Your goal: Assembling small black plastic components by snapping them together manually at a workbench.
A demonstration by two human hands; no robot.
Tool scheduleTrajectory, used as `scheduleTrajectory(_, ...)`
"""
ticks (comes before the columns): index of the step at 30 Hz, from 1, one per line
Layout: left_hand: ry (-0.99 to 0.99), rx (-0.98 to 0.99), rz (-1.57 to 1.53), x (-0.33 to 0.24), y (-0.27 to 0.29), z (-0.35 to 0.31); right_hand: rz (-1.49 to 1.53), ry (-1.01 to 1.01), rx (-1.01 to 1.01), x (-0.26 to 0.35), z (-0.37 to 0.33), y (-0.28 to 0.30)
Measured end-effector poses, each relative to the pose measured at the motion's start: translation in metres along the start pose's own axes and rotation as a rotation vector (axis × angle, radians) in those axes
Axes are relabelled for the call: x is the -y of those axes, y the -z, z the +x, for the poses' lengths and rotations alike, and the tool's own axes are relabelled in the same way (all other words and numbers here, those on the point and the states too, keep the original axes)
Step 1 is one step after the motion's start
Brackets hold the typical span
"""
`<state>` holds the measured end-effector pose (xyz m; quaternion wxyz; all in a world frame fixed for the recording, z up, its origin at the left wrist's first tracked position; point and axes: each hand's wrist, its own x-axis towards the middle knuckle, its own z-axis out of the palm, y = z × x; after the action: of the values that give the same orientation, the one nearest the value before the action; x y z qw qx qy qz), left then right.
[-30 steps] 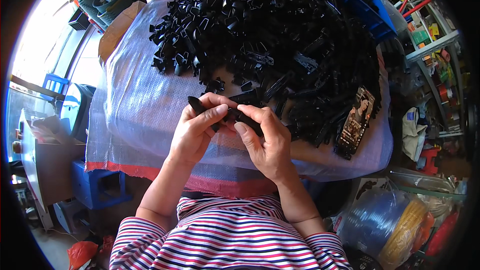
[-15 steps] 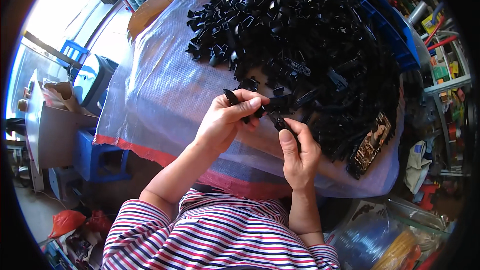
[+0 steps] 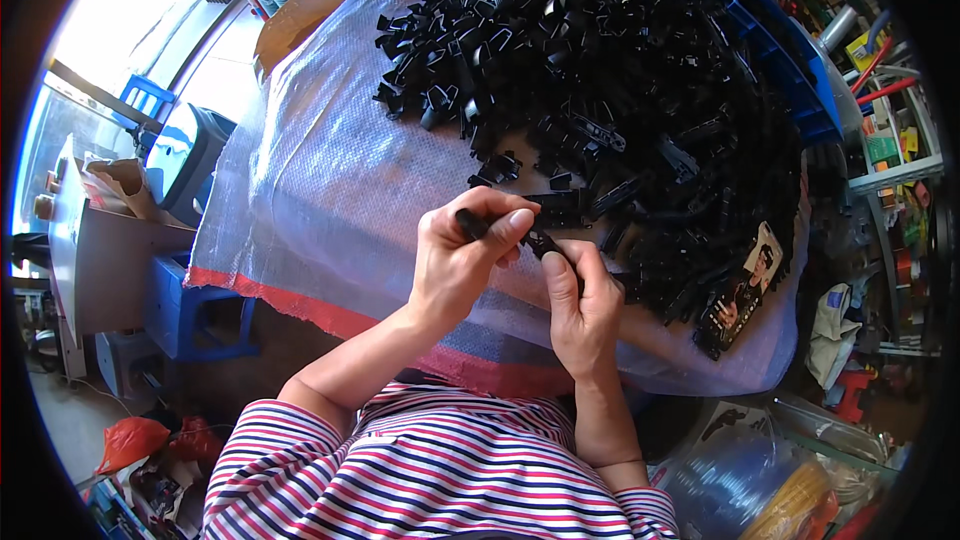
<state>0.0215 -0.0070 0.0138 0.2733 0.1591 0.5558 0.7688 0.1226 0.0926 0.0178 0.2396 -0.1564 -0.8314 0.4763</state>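
In front of me my left hand [image 3: 450, 250] is closed in a pinch on a black plastic piece [image 3: 470, 224], whose rounded end sticks out past the fingers. My right hand [image 3: 585, 305] pinches another small black plastic piece [image 3: 541, 243] between thumb and fingers. The two pieces meet between the hands; my fingers hide how they fit together. Just beyond lies a large heap of black plastic parts [image 3: 560, 50], some shaped like bent clips, others long and slim. A few loose parts [image 3: 497, 169] lie at its near edge.
A woven plastic sheet [image 3: 330, 170] with a red edge lies under the heap. A phone-like slab with a lit picture [image 3: 742, 295] rests at the right. Blue crates [image 3: 815, 90] stand behind, a blue stool [image 3: 185, 315] at the left. Clear plastic bags [image 3: 740, 470] sit at the lower right.
My right hand has moved left and slightly up, bringing its piece against the left hand's piece. My left hand's thumb has shifted to the right. The picture on the slab differs.
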Motion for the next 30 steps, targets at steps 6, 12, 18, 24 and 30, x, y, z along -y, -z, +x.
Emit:
scheduleTrajectory(6, -0.005, 0.08, -0.165, 0.001, 0.007, -0.007, 0.056, -0.071, 0.044, 0.015, 0.01, -0.018)
scheduleTrajectory(12, 0.083, 0.246, -0.833, -0.008, 0.057, 0.02, -0.445, 0.433, 0.101, 0.013, 0.075, -0.006)
scheduleTrajectory(18, 0.04, 0.253, -1.003, -0.01, 0.06, 0.018, -0.754, 0.718, 0.353, -0.009, 0.128, -0.029)
scheduleTrajectory(24, -0.32, 0.082, 0.147, -0.014, 0.063, 0.025, -0.651, 0.728, 0.34, -0.01, 0.131, -0.02)
scheduleTrajectory(30, -0.622, 0.102, 1.245, -0.011, 0.047, 0.039, -0.152, 0.437, 0.168, -0.004, 0.121, 0.003)
